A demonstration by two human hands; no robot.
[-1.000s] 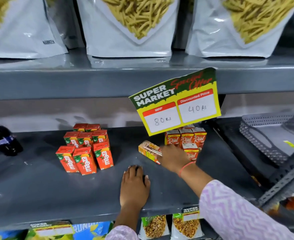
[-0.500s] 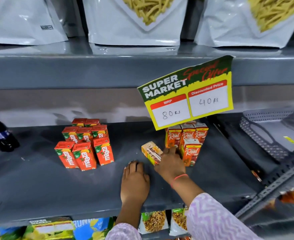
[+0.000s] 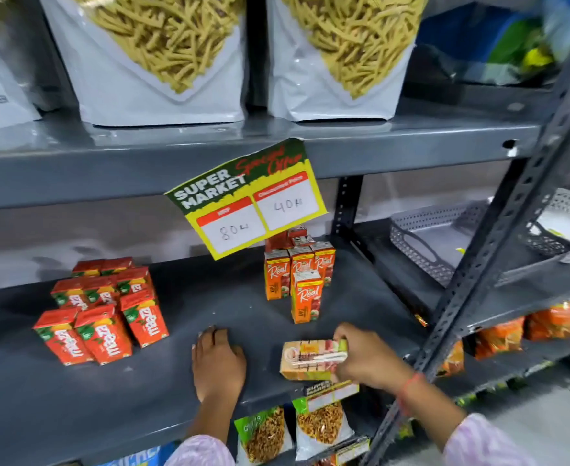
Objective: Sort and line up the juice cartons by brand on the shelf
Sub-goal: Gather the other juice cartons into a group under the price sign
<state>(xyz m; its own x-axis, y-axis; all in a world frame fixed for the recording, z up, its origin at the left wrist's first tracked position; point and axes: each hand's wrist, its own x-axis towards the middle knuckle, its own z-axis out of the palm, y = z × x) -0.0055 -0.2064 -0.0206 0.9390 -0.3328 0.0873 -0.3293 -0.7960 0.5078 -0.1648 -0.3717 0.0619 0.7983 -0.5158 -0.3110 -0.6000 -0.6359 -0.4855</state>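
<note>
One carton point(image 3: 313, 359) lies sideways near the shelf point(image 3: 58, 415) edge in our right hand point(image 3: 366, 359); our left hand point(image 3: 219, 361) rests flat, holding nothing. It looks light, stiff, crushable; we'd grip its narrow sides.

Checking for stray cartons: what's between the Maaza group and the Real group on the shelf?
Nothing: in the head view, bare grey shelf separates the Maaza cartons from the Real cartons.
</note>
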